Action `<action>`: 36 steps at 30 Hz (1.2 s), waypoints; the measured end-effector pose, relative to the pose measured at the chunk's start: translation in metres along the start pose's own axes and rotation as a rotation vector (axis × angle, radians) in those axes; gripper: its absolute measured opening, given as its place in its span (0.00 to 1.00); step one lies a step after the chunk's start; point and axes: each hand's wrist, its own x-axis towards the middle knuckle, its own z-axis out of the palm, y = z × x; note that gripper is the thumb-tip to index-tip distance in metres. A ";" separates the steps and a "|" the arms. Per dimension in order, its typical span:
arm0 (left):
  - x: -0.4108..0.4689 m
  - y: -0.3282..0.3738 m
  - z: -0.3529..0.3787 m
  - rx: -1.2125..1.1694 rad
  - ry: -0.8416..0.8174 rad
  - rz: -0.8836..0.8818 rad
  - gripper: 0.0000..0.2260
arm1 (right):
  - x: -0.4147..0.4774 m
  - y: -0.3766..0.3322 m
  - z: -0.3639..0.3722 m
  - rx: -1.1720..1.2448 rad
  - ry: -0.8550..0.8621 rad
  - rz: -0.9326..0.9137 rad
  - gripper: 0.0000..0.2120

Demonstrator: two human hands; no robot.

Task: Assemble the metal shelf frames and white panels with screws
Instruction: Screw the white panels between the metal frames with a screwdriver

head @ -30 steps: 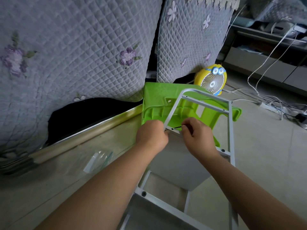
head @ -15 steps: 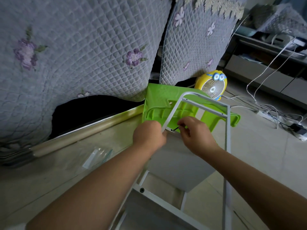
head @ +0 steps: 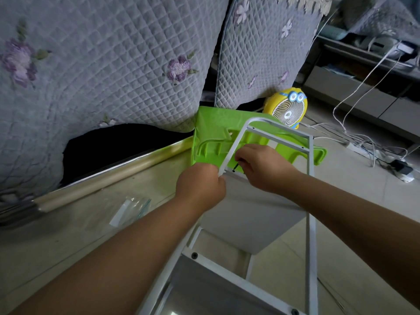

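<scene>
Both forearms reach forward from the bottom of the view, bare, hands meeting at the upper part of the metal frame [head: 310, 201]. Left hand [head: 201, 185] back-up, fingers curled round the frame's left rail, gripping it just below the curved corner. Right hand [head: 261, 167] just right of it, inside the frame, thumb and fingertips pinched on a small black rod [head: 235, 167]; screw or hex key, cannot tell. The rod is tilted, its lower end at the left rail by the top edge of the white panel [head: 254, 219], its upper end hidden in the fingers. The frame's long axis runs away from the person: two long rails from the bottom edge up to a rounded far end that points at the green stool [head: 211, 133] lying on its side. Crossbars span the rails. The white panel sits between the rails just below the hands; a second panel is lower down. Yellow fan [head: 286, 110] behind the stool, quilted covers [head: 102, 64] at left, clear plastic bag [head: 129, 208] on the floor, cables [head: 363, 144] at right.
</scene>
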 end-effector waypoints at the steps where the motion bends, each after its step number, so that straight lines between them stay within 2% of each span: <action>1: 0.000 0.000 0.000 0.006 0.002 0.002 0.12 | 0.000 0.000 -0.001 -0.005 -0.015 0.000 0.07; 14: -0.002 0.002 0.001 0.038 -0.005 -0.011 0.16 | 0.008 -0.005 -0.006 -0.174 -0.207 -0.038 0.11; 21: -0.003 0.003 0.000 0.054 -0.028 -0.011 0.16 | 0.015 -0.009 -0.014 -0.280 -0.364 -0.090 0.09; 27: -0.004 0.005 -0.004 0.068 -0.051 -0.020 0.14 | 0.011 -0.012 -0.016 -0.414 -0.403 -0.167 0.09; 36: -0.004 0.005 -0.005 0.067 -0.057 -0.010 0.14 | 0.015 -0.019 -0.011 -0.469 -0.365 -0.120 0.13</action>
